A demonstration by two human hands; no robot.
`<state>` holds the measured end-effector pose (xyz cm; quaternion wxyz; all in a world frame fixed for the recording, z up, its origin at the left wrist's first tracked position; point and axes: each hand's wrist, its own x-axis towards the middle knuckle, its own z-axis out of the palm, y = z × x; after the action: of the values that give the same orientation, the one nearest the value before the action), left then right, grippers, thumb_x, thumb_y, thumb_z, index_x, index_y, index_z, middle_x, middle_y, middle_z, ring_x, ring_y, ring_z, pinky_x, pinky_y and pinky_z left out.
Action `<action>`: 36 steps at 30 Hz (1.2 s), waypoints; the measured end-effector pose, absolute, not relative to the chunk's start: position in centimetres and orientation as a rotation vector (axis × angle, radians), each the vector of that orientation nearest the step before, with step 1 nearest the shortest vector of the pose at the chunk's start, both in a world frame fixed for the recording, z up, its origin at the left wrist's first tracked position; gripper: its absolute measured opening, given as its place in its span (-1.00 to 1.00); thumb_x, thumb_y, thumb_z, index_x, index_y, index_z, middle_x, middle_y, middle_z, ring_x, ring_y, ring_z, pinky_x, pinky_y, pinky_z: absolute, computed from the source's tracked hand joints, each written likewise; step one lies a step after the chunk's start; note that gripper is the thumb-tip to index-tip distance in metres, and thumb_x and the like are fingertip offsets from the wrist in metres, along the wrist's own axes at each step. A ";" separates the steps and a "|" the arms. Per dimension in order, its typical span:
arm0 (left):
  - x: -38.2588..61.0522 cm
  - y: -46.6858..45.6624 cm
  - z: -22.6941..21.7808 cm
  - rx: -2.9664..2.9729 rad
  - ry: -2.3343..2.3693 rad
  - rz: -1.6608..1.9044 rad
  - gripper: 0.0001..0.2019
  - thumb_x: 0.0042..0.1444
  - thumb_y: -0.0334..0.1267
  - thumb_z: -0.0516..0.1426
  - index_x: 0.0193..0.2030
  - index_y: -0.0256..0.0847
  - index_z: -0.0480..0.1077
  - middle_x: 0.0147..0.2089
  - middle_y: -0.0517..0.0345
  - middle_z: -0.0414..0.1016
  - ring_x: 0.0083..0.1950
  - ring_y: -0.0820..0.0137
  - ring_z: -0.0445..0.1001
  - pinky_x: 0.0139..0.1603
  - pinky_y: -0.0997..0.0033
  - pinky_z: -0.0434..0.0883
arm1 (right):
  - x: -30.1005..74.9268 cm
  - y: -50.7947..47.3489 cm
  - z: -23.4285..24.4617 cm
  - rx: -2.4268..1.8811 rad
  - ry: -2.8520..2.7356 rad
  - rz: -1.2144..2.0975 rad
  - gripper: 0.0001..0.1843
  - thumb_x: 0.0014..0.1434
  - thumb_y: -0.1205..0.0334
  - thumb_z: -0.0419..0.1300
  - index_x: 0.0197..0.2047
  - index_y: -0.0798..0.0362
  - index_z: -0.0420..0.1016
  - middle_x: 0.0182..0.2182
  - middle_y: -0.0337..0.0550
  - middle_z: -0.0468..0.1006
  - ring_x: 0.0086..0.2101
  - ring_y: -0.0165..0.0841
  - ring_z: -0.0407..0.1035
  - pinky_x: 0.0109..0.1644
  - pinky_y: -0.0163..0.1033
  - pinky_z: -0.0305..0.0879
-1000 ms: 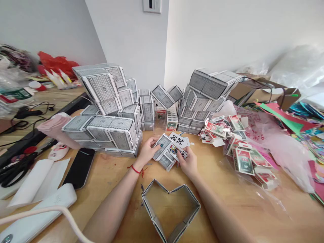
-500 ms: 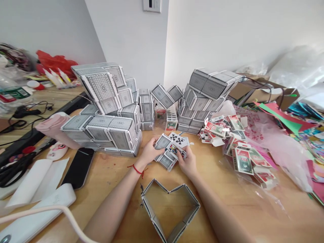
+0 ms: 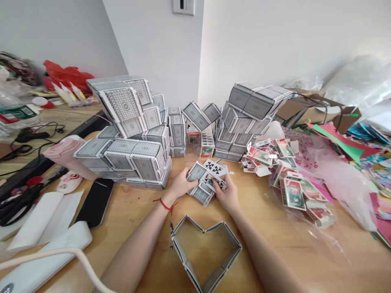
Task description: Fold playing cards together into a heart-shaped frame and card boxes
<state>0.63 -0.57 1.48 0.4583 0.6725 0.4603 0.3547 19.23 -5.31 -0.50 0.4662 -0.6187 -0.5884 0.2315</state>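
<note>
My left hand [image 3: 182, 183], with a red string at the wrist, is closed on a playing card [image 3: 196, 171] whose grey patterned back faces up. My right hand [image 3: 227, 192] pinches a face card [image 3: 211, 181], its picture side up, beside the left one. Beneath both lie loose playing cards: clubs cards [image 3: 217, 167] face up behind, and grey-backed cards [image 3: 203, 195] in front. Nearer to me, between my forearms, stands a heart-shaped frame [image 3: 224, 264] made of folded cards.
Stacked card blocks rise at the left [image 3: 134, 156] and right [image 3: 244, 118]. Red-and-green card boxes [image 3: 293, 193] lie heaped at the right by pink plastic [image 3: 332, 175]. At the left are a black phone [image 3: 94, 202], a white handheld device [image 3: 49, 260] with a cord, and scissors [image 3: 21, 201].
Both hands stay nearly in place over the cards. The right hand and its face card have shifted very slightly to the right.
</note>
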 end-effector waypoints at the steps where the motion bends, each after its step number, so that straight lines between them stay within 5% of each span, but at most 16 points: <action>1: 0.6 -0.6 1.5 1.666 1.139 0.874 -0.61 -0.10 -0.35 0.14 -0.06 -0.26 0.27 -0.10 0.11 0.45 -0.12 0.37 0.43 -0.10 0.39 0.37 | 19.3 -5.2 -0.5 -1.511 -1.418 0.612 -0.77 -0.01 0.04 0.16 -0.42 -0.01 0.23 -0.54 -0.27 0.43 -0.56 -0.38 0.28 -0.47 -0.31 0.20; 6: 0.6 -0.6 1.4 1.682 1.157 0.851 -0.60 -0.09 -0.33 0.13 -0.04 -0.26 0.27 -0.08 0.10 0.46 -0.11 0.35 0.43 -0.09 0.38 0.37 | 19.1 -4.8 -0.5 -1.540 -1.344 0.690 -0.69 -0.15 0.05 0.27 -0.45 0.02 0.25 -0.52 -0.26 0.45 -0.52 -0.36 0.30 -0.44 -0.30 0.22; 28: 0.7 -0.3 0.6 1.621 1.066 1.038 -0.61 0.14 -0.28 -0.02 0.13 -0.20 0.19 0.15 0.02 0.32 0.12 0.36 0.33 0.13 0.33 0.26 | 19.0 -4.3 -1.1 -1.256 -1.156 1.031 -0.73 0.00 0.02 0.16 -0.42 -0.01 0.17 -0.55 -0.33 0.33 -0.55 -0.42 0.22 -0.48 -0.32 0.19; 36: 0.5 -0.2 0.4 1.593 0.983 1.085 -0.70 0.11 -0.35 0.01 0.01 -0.24 0.28 0.09 -0.01 0.37 0.07 0.37 0.37 0.12 0.30 0.28 | 19.0 -4.3 -1.1 -1.249 -1.273 0.946 -0.77 0.05 0.05 0.11 -0.42 0.01 0.19 -0.54 -0.32 0.29 -0.48 -0.41 0.22 -0.37 -0.30 0.22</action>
<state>0.54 -0.19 0.38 0.4696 0.6500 0.4012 0.4428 18.96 -4.27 -1.09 0.5323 -0.5239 -0.5336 0.3968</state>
